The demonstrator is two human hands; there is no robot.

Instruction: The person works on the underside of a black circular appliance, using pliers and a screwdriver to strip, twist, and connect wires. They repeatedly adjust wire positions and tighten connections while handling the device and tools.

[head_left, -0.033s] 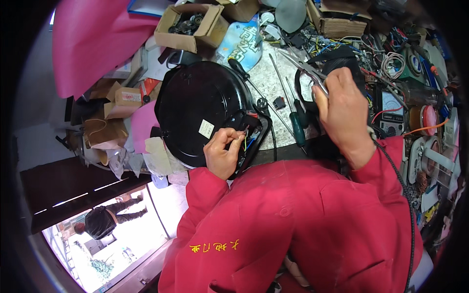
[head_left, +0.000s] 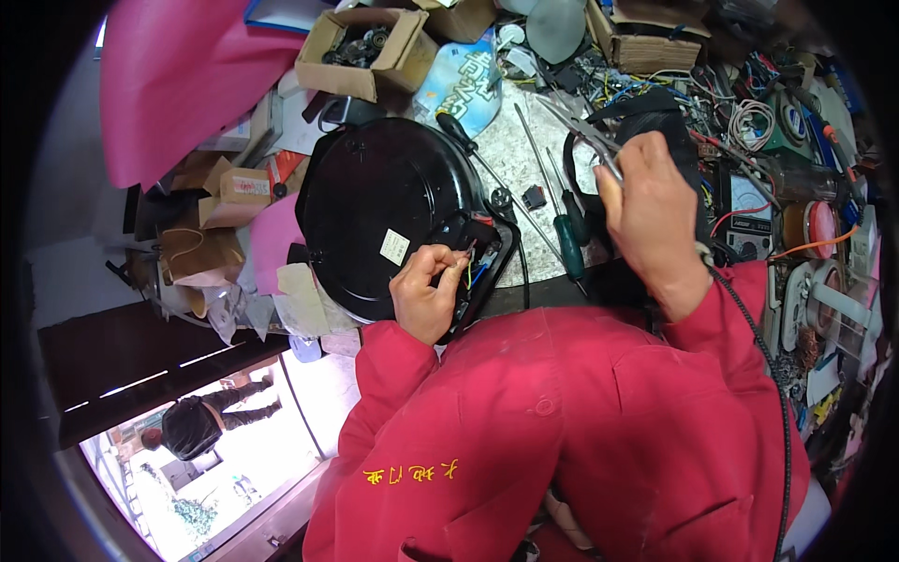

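1. Appliance (head_left: 375, 187), black and round, lies flat on the worktop (head_left: 506, 140), left of centre; its wiring compartment (head_left: 485, 251) juts out toward the lower right, on the person's side
2. Thin wires (head_left: 481, 273), blue and yellow-green among them, show inside that compartment
3. Left hand (head_left: 426, 292) is narrow, thumb and fingertips pinched on the thin wires at the compartment's edge
4. Right hand (head_left: 653, 201) wraps the handles of pliers (head_left: 594, 137), whose long axis slants, tips pointing away and leftward
5. Between the hands, a screwdriver (head_left: 569, 245) lies with its green handle toward the person and shaft pointing away; a small black part (head_left: 534, 196) sits near it
6. Farther out, a cardboard box (head_left: 335, 80) stands beyond the appliance, and a multimeter (head_left: 749, 211) to the right hand's right
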